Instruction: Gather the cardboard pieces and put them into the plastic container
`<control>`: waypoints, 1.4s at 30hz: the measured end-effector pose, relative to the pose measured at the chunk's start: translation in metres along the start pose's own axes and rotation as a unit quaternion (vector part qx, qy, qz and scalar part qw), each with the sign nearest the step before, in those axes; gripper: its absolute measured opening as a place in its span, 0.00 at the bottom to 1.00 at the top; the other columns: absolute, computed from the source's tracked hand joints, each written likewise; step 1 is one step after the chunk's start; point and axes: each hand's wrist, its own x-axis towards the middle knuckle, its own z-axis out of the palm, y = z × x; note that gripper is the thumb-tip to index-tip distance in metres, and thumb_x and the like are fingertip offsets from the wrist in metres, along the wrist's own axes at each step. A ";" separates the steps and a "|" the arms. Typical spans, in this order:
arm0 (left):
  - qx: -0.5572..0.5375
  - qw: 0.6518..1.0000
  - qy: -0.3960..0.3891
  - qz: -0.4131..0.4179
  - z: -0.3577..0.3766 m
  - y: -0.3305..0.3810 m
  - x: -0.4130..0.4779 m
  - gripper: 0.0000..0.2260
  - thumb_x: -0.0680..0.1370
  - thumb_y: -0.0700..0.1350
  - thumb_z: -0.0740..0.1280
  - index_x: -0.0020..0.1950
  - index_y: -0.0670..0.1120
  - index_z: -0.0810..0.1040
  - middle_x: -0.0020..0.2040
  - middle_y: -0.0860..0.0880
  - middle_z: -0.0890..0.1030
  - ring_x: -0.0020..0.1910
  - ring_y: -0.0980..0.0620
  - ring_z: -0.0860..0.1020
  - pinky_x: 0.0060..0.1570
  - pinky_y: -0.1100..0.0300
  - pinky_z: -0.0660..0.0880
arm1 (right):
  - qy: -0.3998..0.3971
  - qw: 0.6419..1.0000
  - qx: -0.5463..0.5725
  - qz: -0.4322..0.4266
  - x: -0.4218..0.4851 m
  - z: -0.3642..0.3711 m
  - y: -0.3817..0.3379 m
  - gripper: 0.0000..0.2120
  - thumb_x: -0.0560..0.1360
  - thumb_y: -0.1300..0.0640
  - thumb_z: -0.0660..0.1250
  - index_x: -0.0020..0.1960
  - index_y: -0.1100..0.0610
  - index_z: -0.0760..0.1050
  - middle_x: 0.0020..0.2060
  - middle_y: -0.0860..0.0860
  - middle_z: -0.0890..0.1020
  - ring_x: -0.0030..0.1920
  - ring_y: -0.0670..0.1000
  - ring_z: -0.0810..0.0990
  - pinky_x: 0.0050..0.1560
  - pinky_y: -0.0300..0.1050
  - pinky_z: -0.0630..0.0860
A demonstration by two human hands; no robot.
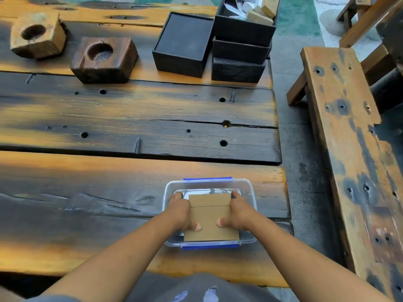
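A clear plastic container point(248, 188) with blue clips stands near the table's front right edge. Brown cardboard pieces point(209, 216) sit stacked inside its opening, one piece offset toward the far side. My left hand point(182, 212) grips the stack's left edge, thumb on top. On the right edge, my right hand point(236, 212) holds the same stack, its thumb also pressing the top. Both sets of fingers reach down inside the container. How deep the stack sits is hidden by the hands.
Black boxes point(185, 44) stand at the far right of the wooden table point(109, 182), one stack holding wooden bits and paper point(253, 9). Two wooden blocks with round hollows point(102, 59) sit far left. A wooden bench point(349, 138) runs along the right.
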 end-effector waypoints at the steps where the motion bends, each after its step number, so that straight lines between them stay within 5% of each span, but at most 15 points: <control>1: 0.004 1.000 0.002 -0.001 0.000 0.000 0.000 0.47 0.60 0.52 0.83 0.71 0.39 0.63 0.69 0.45 0.65 0.65 0.44 0.71 0.67 0.52 0.72 | 0.002 1.000 -0.005 0.000 0.000 0.001 0.001 0.47 0.65 0.48 0.80 0.75 0.60 0.61 0.74 0.52 0.65 0.65 0.55 0.74 0.68 0.53 0.72; 8: 0.037 0.999 0.003 -0.019 -0.001 0.005 -0.005 0.41 0.64 0.57 0.80 0.69 0.40 0.69 0.72 0.42 0.63 0.66 0.43 0.72 0.68 0.53 0.70 | -0.002 1.000 -0.009 0.001 0.001 0.000 0.001 0.43 0.65 0.46 0.80 0.71 0.60 0.64 0.75 0.54 0.65 0.65 0.56 0.75 0.66 0.53 0.74; 11: 0.042 0.999 0.011 -0.033 0.001 0.007 -0.009 0.38 0.65 0.57 0.79 0.69 0.42 0.69 0.73 0.41 0.65 0.66 0.44 0.73 0.63 0.56 0.71 | 0.021 0.999 -0.026 -0.001 -0.002 0.004 0.004 0.37 0.65 0.44 0.79 0.67 0.56 0.68 0.68 0.55 0.73 0.62 0.55 0.76 0.62 0.49 0.75; 17: 0.057 0.995 0.071 -0.040 0.007 0.011 -0.032 0.38 0.66 0.55 0.79 0.68 0.41 0.65 0.64 0.42 0.76 0.61 0.43 0.78 0.56 0.53 0.75 | 0.098 0.994 -0.047 0.009 -0.017 0.018 0.002 0.53 0.70 0.45 0.75 0.79 0.60 0.43 0.65 0.56 0.78 0.63 0.57 0.78 0.58 0.50 0.75; 20: 0.071 0.990 0.117 -0.021 0.013 0.008 -0.048 0.35 0.68 0.57 0.76 0.66 0.42 0.64 0.62 0.43 0.78 0.60 0.42 0.79 0.55 0.51 0.75 | 0.167 0.981 -0.103 -0.011 -0.034 0.027 -0.005 0.52 0.73 0.47 0.72 0.80 0.59 0.39 0.68 0.57 0.74 0.62 0.59 0.78 0.57 0.53 0.77; 23: 0.089 0.981 0.172 0.005 0.019 0.002 -0.060 0.33 0.70 0.59 0.73 0.65 0.43 0.65 0.61 0.44 0.78 0.58 0.43 0.80 0.53 0.50 0.76 | 0.236 0.952 -0.194 -0.012 -0.047 0.038 -0.015 0.43 0.76 0.52 0.67 0.80 0.58 0.43 0.74 0.58 0.63 0.66 0.59 0.74 0.58 0.54 0.76; 27: 0.102 0.971 0.210 0.056 0.027 -0.006 -0.075 0.26 0.74 0.57 0.70 0.64 0.44 0.65 0.61 0.44 0.78 0.57 0.43 0.81 0.51 0.51 0.77 | 0.322 0.910 -0.262 -0.023 -0.067 0.048 -0.031 0.24 0.77 0.55 0.64 0.70 0.56 0.61 0.64 0.55 0.71 0.64 0.56 0.72 0.57 0.50 0.73; 34: 0.149 0.951 0.196 0.184 -0.010 -0.025 -0.101 0.11 0.77 0.43 0.60 0.57 0.45 0.77 0.56 0.42 0.82 0.53 0.39 0.81 0.49 0.51 0.77 | 0.281 0.933 -0.214 -0.065 -0.108 0.045 -0.055 0.06 0.77 0.57 0.60 0.51 0.56 0.73 0.52 0.55 0.81 0.51 0.58 0.80 0.44 0.48 0.74; 42: 0.137 0.864 0.399 0.275 -0.132 -0.002 -0.173 0.11 0.82 0.51 0.55 0.42 0.51 0.68 0.39 0.50 0.76 0.40 0.48 0.77 0.38 0.54 0.72 | 0.424 0.851 -0.228 -0.210 -0.184 -0.044 -0.126 0.11 0.80 0.57 0.56 0.43 0.58 0.72 0.39 0.57 0.83 0.41 0.62 0.80 0.41 0.55 0.77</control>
